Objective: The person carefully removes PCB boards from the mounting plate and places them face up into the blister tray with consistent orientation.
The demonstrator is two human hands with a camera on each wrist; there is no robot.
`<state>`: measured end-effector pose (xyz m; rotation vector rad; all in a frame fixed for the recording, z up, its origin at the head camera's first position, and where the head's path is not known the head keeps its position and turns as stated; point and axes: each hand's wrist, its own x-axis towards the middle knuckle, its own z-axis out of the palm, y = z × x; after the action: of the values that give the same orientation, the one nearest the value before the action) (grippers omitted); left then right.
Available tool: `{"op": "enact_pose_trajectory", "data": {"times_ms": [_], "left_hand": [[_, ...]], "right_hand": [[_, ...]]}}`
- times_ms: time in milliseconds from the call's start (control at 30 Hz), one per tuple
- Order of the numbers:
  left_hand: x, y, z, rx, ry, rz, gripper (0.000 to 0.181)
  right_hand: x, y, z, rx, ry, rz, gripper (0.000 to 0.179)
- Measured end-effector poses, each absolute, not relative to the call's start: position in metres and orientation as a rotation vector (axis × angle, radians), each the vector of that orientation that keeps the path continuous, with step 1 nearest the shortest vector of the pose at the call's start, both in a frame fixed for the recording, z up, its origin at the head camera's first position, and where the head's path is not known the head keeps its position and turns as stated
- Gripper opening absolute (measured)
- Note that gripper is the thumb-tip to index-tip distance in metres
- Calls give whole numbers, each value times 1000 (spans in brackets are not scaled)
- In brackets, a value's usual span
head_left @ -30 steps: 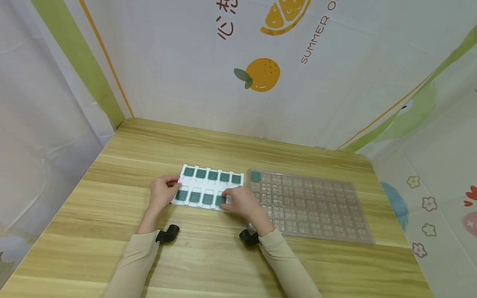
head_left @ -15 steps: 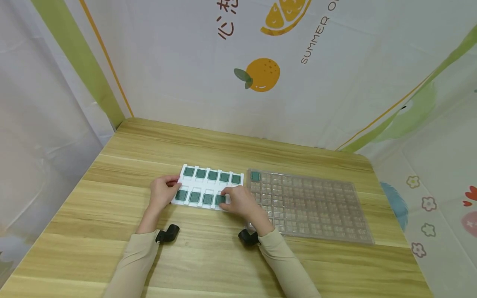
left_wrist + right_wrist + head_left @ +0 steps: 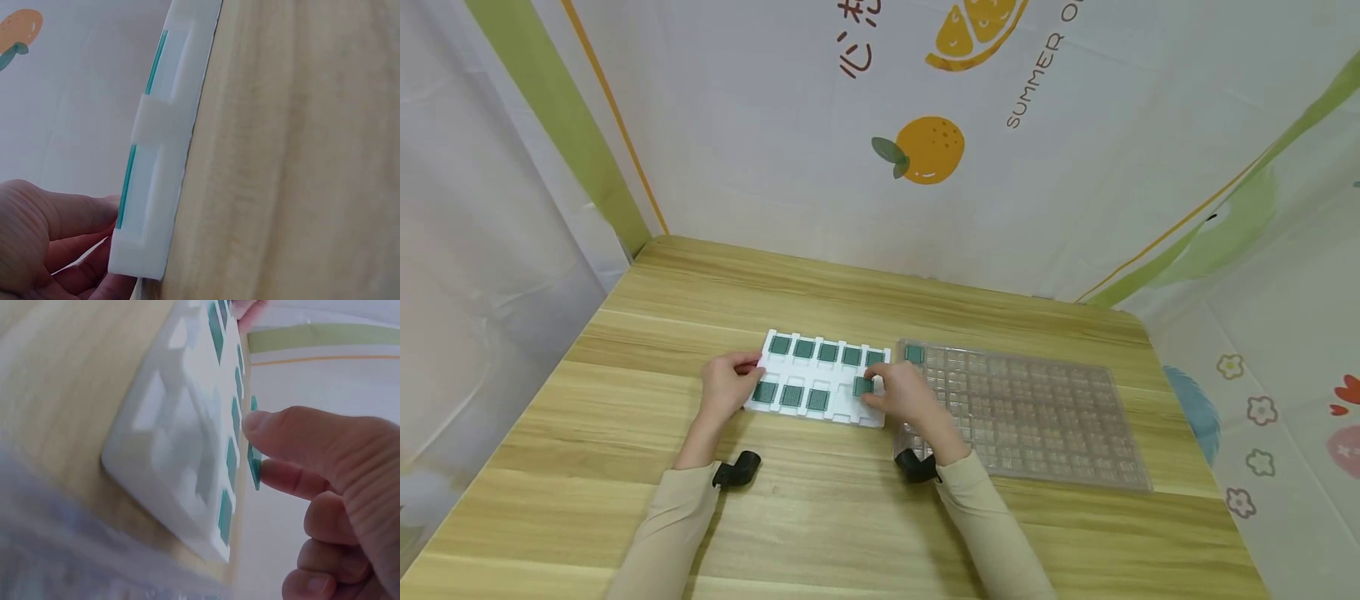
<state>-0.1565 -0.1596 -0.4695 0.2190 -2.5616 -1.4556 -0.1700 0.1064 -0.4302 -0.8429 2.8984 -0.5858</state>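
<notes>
Across the back hangs a white curtain (image 3: 760,125) printed with oranges. Before it stands a wooden table (image 3: 820,517). On the table's right half lies a clear tray (image 3: 1045,417), divided into many small pockets. Just beside it, on its left, lies a white tray (image 3: 790,368) with two rows of slots. The left hand (image 3: 726,387) grips the white tray's left end between thumb and fingers. The right hand (image 3: 904,393) pinches one green chip (image 3: 862,386) between thumb and index finger; the chip is above the right end of the white tray, apart from it. Each wrist carries a black camera (image 3: 737,469). Five further chips (image 3: 828,353) occupy the far row of the white tray; three near-row chips (image 3: 791,395) sit toward its left end. One corner chip (image 3: 913,354) occupies the clear tray's far-left pocket.
</notes>
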Motion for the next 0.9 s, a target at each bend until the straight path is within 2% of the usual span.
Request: {"op": "enact_pose_trajectory", "data": {"times_ms": [633, 900], "left_hand": [[-157, -160, -471, 226, -2560, -1454, 23], [-156, -160, -470, 208, -2550, -1454, 22]], "right_hand": [[-183, 140, -430, -800, 2920, -669, 22], [-191, 154, -427, -725, 2874, -678, 26]]}}
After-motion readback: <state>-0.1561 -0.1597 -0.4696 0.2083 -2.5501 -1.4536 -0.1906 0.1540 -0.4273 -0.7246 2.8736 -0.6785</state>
